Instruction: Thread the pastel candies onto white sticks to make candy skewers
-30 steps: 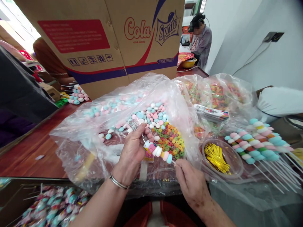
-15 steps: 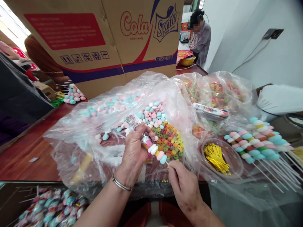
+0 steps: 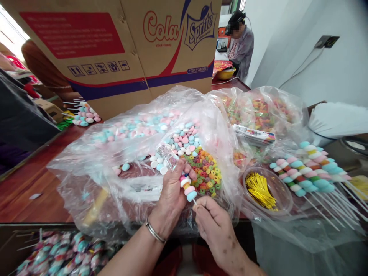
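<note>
My left hand is closed around a printed clear wrapper, whose upper end sticks out above the thumb. A candy skewer of pastel and gummy pieces runs out of the wrapper's lower end, its upper part hidden by the wrapper and fingers. The thin white stick below it is pinched by my right hand. Behind my hands lie gummy rings in several colours and pastel round candies, both on clear plastic sheeting.
A big cardboard box stands at the back. On the right are a bowl of gold twist ties and a pile of candy skewers. Wrapped skewers fill a box at lower left. Another person sits beyond the table.
The wrapper now stands further above my left hand, and less of the skewer shows below it. Both hands remain close together, with the right still on the stick. The view has shifted slightly.
</note>
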A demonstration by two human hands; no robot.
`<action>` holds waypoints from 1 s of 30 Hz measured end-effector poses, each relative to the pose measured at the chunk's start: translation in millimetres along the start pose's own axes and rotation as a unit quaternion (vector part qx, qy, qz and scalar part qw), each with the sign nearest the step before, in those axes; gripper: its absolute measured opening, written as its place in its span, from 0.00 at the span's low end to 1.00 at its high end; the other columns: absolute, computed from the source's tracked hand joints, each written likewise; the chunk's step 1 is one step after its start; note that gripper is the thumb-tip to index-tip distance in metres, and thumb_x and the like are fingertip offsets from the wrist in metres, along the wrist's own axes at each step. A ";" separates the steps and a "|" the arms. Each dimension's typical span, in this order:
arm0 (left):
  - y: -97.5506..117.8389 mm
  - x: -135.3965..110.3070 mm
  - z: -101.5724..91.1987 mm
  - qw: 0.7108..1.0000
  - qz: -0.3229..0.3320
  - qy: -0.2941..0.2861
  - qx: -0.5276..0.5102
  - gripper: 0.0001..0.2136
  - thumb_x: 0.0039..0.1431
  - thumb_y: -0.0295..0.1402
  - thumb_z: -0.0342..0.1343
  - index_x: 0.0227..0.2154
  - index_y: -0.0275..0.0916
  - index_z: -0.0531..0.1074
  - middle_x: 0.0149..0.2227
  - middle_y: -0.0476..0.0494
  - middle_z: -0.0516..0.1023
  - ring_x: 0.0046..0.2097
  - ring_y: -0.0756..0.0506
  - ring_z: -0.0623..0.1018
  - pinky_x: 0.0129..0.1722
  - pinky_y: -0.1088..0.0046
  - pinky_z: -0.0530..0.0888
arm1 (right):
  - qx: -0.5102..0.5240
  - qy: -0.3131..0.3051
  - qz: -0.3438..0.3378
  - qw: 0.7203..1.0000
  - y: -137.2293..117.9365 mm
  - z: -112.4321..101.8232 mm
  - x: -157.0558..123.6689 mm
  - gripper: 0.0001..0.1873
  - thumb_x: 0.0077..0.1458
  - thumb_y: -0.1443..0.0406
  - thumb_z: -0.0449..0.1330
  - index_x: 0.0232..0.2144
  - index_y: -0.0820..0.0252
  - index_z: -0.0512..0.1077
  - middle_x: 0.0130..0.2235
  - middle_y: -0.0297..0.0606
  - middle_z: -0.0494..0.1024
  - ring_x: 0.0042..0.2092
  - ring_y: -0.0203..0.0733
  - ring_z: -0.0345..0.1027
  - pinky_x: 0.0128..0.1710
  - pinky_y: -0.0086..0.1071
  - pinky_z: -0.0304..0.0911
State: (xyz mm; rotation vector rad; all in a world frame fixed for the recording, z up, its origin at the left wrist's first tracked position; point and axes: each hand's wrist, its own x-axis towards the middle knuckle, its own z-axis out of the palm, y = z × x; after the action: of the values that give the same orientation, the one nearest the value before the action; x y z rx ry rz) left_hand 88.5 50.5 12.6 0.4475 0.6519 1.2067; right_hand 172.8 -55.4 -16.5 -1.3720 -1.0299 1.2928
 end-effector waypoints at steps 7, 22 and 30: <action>22.6 2.4 -4.7 0.998 0.019 0.035 0.041 0.15 0.45 0.37 0.69 0.32 0.33 0.74 0.30 0.41 0.79 0.35 0.42 0.80 0.35 0.67 0.77 | -0.367 0.153 -0.333 0.855 9.6 -21.7 10.2 0.09 0.62 0.70 0.49 0.36 0.62 0.69 0.26 0.36 0.74 0.26 0.35 0.68 0.29 0.28 0.59; 40.0 12.5 5.5 0.987 0.042 0.153 0.001 0.08 0.52 0.26 0.60 0.22 0.35 0.68 0.18 0.53 0.67 0.19 0.53 0.69 0.22 0.76 0.74 | -0.401 0.101 -0.341 0.844 1.9 -14.0 4.7 0.12 0.62 0.72 0.48 0.32 0.60 0.70 0.23 0.33 0.71 0.24 0.35 0.65 0.28 0.28 0.57; 25.3 15.7 1.4 0.988 0.097 0.114 0.021 0.13 0.45 0.29 0.69 0.26 0.36 0.68 0.21 0.56 0.69 0.19 0.54 0.69 0.19 0.77 0.71 | -0.287 0.052 -0.248 0.924 1.7 -12.5 4.1 0.11 0.63 0.67 0.47 0.32 0.60 0.68 0.23 0.30 0.67 0.25 0.33 0.61 0.28 0.28 0.54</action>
State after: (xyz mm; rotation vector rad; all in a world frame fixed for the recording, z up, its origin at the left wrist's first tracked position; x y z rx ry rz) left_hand 74.8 73.2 26.3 0.4183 0.8469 1.4441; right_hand 185.5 -52.8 -19.2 -1.4431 -1.6343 0.5482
